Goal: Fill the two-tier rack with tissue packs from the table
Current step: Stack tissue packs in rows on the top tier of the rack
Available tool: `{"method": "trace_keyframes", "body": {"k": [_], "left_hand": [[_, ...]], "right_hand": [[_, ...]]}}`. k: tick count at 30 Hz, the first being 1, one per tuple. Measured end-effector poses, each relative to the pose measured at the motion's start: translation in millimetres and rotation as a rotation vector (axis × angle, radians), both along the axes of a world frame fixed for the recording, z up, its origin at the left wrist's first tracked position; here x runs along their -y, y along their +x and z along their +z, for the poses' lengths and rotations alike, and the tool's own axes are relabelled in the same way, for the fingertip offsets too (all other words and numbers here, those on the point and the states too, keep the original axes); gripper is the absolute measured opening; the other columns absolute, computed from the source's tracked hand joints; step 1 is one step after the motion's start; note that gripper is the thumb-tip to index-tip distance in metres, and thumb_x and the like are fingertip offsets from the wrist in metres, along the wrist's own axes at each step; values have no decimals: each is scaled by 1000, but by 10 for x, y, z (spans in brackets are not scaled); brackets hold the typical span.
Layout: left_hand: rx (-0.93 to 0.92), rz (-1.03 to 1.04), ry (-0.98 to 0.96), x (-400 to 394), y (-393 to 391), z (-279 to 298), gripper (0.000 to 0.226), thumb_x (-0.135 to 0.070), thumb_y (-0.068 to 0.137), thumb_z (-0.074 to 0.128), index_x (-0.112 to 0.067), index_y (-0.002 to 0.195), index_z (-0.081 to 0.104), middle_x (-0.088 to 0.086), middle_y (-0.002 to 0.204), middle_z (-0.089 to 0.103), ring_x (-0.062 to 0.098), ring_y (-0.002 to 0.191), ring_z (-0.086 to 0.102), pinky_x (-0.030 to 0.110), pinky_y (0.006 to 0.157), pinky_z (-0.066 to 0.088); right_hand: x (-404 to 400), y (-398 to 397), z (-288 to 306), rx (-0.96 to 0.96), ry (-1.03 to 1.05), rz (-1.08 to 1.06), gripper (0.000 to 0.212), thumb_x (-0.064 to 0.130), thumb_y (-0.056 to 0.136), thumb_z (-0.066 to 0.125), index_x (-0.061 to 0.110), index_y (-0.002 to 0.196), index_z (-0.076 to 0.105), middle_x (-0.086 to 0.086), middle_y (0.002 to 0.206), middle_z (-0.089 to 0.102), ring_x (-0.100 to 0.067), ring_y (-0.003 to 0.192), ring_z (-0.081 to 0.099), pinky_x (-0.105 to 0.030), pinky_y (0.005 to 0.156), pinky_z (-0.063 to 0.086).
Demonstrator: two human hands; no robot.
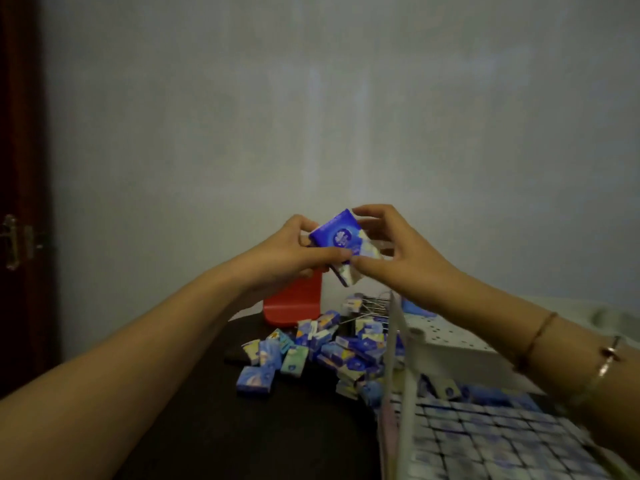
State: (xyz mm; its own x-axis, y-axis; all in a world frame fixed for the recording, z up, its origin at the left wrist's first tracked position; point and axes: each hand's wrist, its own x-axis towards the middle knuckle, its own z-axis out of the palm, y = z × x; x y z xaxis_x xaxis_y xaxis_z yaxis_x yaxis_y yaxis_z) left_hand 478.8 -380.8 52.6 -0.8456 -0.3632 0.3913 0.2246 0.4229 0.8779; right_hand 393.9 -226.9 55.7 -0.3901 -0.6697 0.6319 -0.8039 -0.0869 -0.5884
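You hold both hands up in front of the pale wall [311,116], well above the dark table [284,427]. Your left hand [287,251] grips a blue tissue pack [334,233], its thumb lying along the pack's lower edge and its fingers curled behind the pack's left side. Your right hand [401,251] pinches the same bundle from the right, thumb and forefinger closed on its pale end, the other fingers arched above its top corner. There looks to be a second pack [346,275] tucked under the blue one, but how many you hold in all cannot be told.

A loose heap of tissue packs [332,348] in blue, white and green wrappers lies on the table below your hands. Behind the heap stands a red container [294,306], partly hidden by your left wrist. Just right of the heap is the white two-tier rack [405,341]. Its lower tier [485,441] is packed with rows of tissue packs standing on edge, blurred at the near edge. Its upper tier [446,332] is a white perforated shelf with something blue [415,306] at its far end, too dim to name.

Thin bracelets [609,358] circle your right wrist. A dark wooden door [20,202] with a brass latch [14,242] runs down the left edge.
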Motion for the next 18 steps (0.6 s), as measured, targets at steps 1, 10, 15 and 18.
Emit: {"method": "trace_keyframes", "body": {"k": [1, 10, 15, 18], "left_hand": [[-5, -19, -33, -113, -61, 21, 47, -17, 76, 76, -10, 112, 48, 16, 100, 68, 27, 89, 65, 37, 77, 51], [-10, -22, -279, -785, -907, -264, 49, -17, 75, 78, -20, 118, 54, -1, 115, 58, 13, 89, 63, 23, 70, 54], [43, 51, -373, -788, -1129, -436, 72, -11, 69, 82, -20, 129, 42, 3, 127, 46, 15, 99, 59, 20, 72, 52], [256, 236, -550, -734, -1156, -390, 97, -20, 68, 83, -19, 144, 22, 6, 142, 27, 27, 130, 35, 37, 102, 41]], "right_hand": [[-98, -73, 33, 55, 6, -31, 55, 10, 84, 66, 21, 131, 39, 1, 121, 54, -10, 109, 55, -8, 66, 51], [-722, -732, -129, 214, 279, -425, 47, 13, 77, 75, 18, 112, 44, -4, 104, 57, -11, 85, 57, -19, 61, 47], [-656, -892, -335, 100, 499, -595, 48, 27, 77, 74, 13, 115, 48, -5, 109, 60, -17, 93, 58, -28, 78, 50], [-595, -867, -330, 145, 609, -542, 49, 31, 81, 71, 12, 120, 48, -5, 113, 61, -15, 92, 56, -25, 75, 45]]}}
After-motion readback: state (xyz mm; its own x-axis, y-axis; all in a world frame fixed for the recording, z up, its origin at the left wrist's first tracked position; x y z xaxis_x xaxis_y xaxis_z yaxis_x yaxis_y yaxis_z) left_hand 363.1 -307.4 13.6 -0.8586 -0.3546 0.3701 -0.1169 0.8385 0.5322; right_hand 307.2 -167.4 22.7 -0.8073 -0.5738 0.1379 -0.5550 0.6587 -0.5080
